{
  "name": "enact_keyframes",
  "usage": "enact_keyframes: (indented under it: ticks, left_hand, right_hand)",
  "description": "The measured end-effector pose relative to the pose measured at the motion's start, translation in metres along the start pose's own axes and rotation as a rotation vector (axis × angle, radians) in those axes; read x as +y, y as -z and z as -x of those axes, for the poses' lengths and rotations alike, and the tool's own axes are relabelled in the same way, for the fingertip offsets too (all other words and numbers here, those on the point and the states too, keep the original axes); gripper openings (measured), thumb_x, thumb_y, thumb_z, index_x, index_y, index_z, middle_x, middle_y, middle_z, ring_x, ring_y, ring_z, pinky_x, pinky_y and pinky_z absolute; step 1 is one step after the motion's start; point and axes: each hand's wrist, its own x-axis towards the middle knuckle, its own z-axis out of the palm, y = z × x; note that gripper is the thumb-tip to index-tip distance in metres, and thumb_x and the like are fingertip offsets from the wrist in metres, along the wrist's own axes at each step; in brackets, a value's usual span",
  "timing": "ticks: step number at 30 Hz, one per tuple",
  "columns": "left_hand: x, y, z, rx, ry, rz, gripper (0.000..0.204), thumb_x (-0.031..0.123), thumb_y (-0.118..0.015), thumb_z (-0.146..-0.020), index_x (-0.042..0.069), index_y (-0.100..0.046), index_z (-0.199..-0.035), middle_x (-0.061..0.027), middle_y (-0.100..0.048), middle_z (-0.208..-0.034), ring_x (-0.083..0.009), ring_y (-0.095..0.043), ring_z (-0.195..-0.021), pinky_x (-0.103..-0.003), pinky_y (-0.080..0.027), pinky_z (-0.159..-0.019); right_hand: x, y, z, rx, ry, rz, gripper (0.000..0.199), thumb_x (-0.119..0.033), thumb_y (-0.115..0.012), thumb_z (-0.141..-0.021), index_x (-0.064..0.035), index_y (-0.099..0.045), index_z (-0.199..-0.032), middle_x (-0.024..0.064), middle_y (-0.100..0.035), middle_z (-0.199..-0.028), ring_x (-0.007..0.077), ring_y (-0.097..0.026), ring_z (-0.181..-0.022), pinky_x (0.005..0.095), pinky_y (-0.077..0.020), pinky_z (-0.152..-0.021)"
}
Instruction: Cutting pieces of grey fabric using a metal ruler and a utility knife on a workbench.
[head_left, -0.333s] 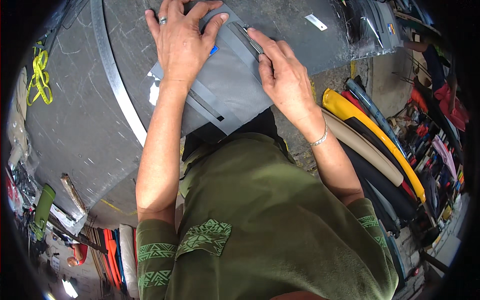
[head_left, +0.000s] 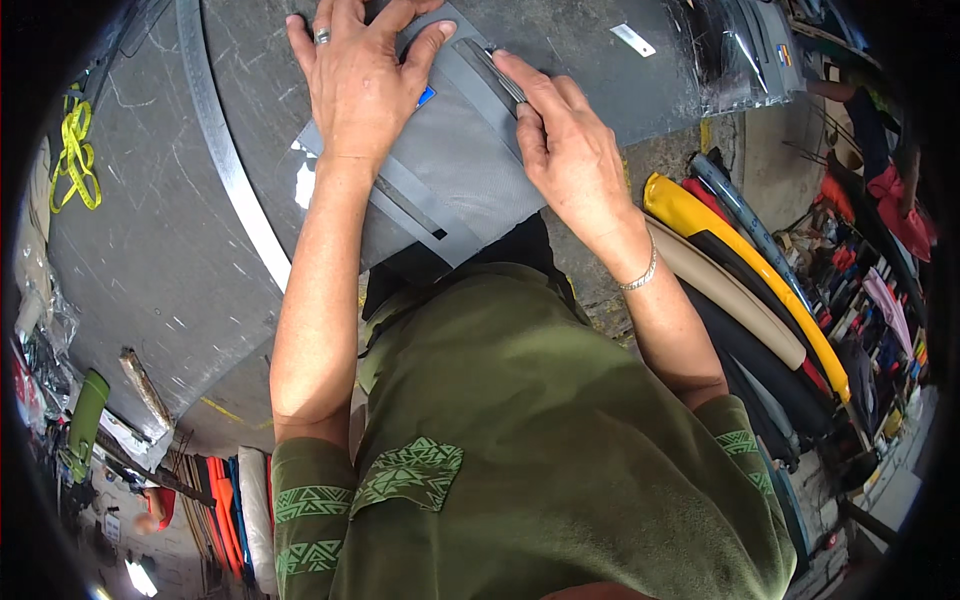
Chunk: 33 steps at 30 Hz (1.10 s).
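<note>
A grey fabric panel (head_left: 460, 160) with darker grey strips along it lies on the dark worktable, its near end reaching over the table edge towards my body. My left hand (head_left: 362, 85), a ring on one finger, lies open with its fingers spread, pressing on the far left part of the panel. A small blue label shows beside its thumb side. In my right hand (head_left: 568, 140) is a slim ribbed metal cutter (head_left: 508, 85), pinched between thumb and fingers. The cutter's front end points away from me along the panel's right-hand strip; its tip is hard to make out.
A long curved metal strip (head_left: 225, 150) lies left of my hands. A yellow measuring tape (head_left: 75, 155) is at the far left, a small white tag (head_left: 632, 40) at the upper right. Rolls of material (head_left: 740, 270) stand on the right. Another person (head_left: 900, 190) is at the far right.
My right hand and the cutter have shifted very slightly away and to the left along the strip. My left hand stays pressed on the panel.
</note>
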Motion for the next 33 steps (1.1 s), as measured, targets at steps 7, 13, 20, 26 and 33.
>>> enact_keyframes:
  ticks: [7,13,20,26,33]
  left_hand:
    - [0.0,0.0,0.0,0.01,-0.016,0.002,0.028,0.025,-0.08,-0.083,0.012,-0.076,-0.108,-0.0117,-0.059,-0.129,-0.0367,-0.044,-0.141,-0.062,-0.021,-0.121]
    - [0.0,0.001,0.001,0.014,-0.012,0.003,0.028,0.025,-0.079,-0.084,0.012,-0.076,-0.108,-0.0118,-0.059,-0.129,-0.0369,-0.044,-0.141,-0.062,-0.021,-0.121]
    - [0.013,0.012,0.002,-0.068,0.057,0.013,0.033,0.02,-0.07,-0.091,0.014,-0.069,-0.124,-0.0126,-0.057,-0.132,-0.0374,-0.041,-0.143,-0.063,-0.018,-0.123]
    - [-0.013,-0.022,0.025,0.114,-0.006,-0.002,0.03,0.013,-0.059,-0.098,0.01,-0.062,-0.128,-0.0185,-0.049,-0.143,-0.0437,-0.035,-0.146,-0.067,-0.015,-0.122]
    - [-0.054,0.014,0.018,-0.25,-0.493,-0.086,0.049,0.046,-0.068,-0.093,0.024,-0.064,-0.137,0.0067,-0.054,-0.152,-0.0272,-0.034,-0.152,-0.062,-0.017,-0.124]
  right_hand:
    - [-0.007,0.005,-0.001,-0.062,-0.05,0.042,0.053,-0.003,-0.057,-0.098,-0.0239,-0.051,-0.147,0.0137,-0.064,-0.11,0.037,-0.069,-0.088,0.0468,-0.0578,-0.078]
    - [-0.012,0.01,-0.003,-0.104,-0.034,0.058,0.053,-0.004,-0.056,-0.098,-0.0231,-0.049,-0.147,0.016,-0.063,-0.11,0.0398,-0.068,-0.093,0.0494,-0.0571,-0.081]
    - [-0.004,0.015,0.003,-0.096,-0.004,0.008,0.056,-0.004,-0.056,-0.096,-0.0213,-0.048,-0.148,0.0179,-0.062,-0.108,0.0422,-0.068,-0.09,0.0504,-0.0572,-0.081]
    - [-0.011,0.026,0.014,0.143,0.039,-0.236,0.05,-0.009,-0.053,-0.104,-0.0089,-0.04,-0.153,0.0246,-0.058,-0.133,0.0348,-0.07,-0.084,0.0431,-0.0576,-0.079]
    - [-0.012,0.018,0.025,-0.05,-0.342,-0.597,0.052,-0.006,-0.05,-0.101,-0.0048,-0.036,-0.152,0.0251,-0.056,-0.134,0.0266,-0.07,-0.082,0.0398,-0.057,-0.079]
